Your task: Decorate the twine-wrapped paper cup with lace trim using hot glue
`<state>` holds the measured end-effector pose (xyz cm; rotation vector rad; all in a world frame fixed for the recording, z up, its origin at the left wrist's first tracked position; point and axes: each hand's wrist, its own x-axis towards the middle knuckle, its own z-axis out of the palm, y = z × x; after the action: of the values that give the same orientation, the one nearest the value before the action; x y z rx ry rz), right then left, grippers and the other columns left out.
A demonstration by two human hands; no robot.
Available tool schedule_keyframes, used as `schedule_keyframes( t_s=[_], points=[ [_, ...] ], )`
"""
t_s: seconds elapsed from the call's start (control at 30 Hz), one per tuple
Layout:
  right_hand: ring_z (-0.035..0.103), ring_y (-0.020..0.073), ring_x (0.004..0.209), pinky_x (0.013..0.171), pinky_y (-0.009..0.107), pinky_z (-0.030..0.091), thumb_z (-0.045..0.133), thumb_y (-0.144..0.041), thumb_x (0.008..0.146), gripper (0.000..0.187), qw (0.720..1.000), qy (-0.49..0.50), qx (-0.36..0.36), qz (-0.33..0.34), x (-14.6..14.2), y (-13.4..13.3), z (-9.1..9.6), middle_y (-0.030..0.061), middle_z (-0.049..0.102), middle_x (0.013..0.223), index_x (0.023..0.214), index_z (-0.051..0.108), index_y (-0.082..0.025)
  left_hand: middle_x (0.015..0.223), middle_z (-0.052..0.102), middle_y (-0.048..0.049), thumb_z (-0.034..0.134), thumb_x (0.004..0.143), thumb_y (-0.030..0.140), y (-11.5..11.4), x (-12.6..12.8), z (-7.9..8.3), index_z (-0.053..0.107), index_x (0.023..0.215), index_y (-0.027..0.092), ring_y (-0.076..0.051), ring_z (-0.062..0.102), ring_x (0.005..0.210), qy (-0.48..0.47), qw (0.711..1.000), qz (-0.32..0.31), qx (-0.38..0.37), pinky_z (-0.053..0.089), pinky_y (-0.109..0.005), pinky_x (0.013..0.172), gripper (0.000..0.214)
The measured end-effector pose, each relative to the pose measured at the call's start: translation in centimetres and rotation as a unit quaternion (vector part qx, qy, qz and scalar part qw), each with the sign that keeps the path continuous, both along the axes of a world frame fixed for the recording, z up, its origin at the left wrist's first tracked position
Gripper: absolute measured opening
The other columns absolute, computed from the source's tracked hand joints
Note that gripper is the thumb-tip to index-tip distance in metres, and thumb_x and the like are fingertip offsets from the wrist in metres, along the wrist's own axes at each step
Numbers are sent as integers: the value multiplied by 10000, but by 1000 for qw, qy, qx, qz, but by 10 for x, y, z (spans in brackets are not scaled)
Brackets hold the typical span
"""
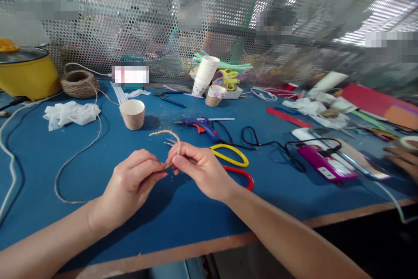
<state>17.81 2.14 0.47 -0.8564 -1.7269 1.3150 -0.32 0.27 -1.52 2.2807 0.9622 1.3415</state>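
Observation:
Between my two hands, above the blue table, is the end of a length of twine [166, 132]. My left hand [132, 185] pinches it between thumb and fingertips. My right hand [200, 168] is closed on it too, and its loose end curls up and to the left. A thinner cord from the twine ball [80, 84] loops across the table toward my left forearm. Scissors with one yellow handle loop [233, 153] and one red loop [243, 178] lie partly hidden by my right hand. A twine-wrapped cup [132, 115] stands upright beyond my hands.
Beyond my right hand lies a blue glue gun [199, 124], its black cable running to a purple power strip [326, 163]. Stacked paper cups [205, 76] and a small basket [215, 95] stand at the back. A yellow pot [29, 72] is at left; another person's hand [405, 157] is at right.

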Motion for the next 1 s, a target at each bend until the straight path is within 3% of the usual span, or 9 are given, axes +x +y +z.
schedule_keyframes(
  t_s=[0.33,0.57,0.67,0.73,0.83,0.9,1.0],
  points=[
    [510,99,674,630,251,442,524,-327,899,261,999,-25,37,27,4,0,1,18,557,801,710,597,-163,685,644,-38,630,787,93,3,-3,3,675,765,175,-129,589,626,-25,999,-36,-25,479,-207,584,96],
    [503,98,682,636,241,428,521,-308,905,247,997,-42,68,19,4,1,2,15,555,785,722,590,-157,705,655,-35,644,802,146,6,-4,-4,657,791,165,-130,594,637,0,999,-42,-17,476,-217,597,26],
    [487,78,642,619,230,419,522,-344,904,264,998,-37,43,23,8,4,4,6,531,783,731,565,-148,718,660,-29,693,771,257,8,-11,0,654,836,169,-147,574,667,23,998,-57,4,463,-249,633,116],
    [486,70,618,599,225,419,525,-381,898,286,998,-23,3,56,12,7,6,1,514,772,744,551,-142,684,626,-17,662,789,271,9,-17,7,641,785,165,-139,551,647,-1,1000,-28,-14,440,-242,608,109],
    [496,68,589,553,221,423,524,-429,889,328,989,9,-62,131,17,9,8,8,527,755,750,545,-132,681,618,-15,592,829,304,15,-25,19,644,796,161,-117,503,590,-66,985,65,-142,406,-231,560,156],
    [501,66,571,527,212,418,526,-438,887,346,981,14,-88,172,17,9,8,17,555,738,739,543,-126,702,647,-33,581,824,402,19,-27,22,668,848,149,-114,500,577,-98,944,-2,-314,399,-229,539,268],
    [512,62,556,496,193,409,546,-450,871,363,974,12,-117,195,16,9,7,19,575,697,729,553,-116,644,631,-28,690,718,464,24,-26,18,686,765,125,-85,458,518,-129,844,-133,-504,347,-203,484,343]
  ],
)
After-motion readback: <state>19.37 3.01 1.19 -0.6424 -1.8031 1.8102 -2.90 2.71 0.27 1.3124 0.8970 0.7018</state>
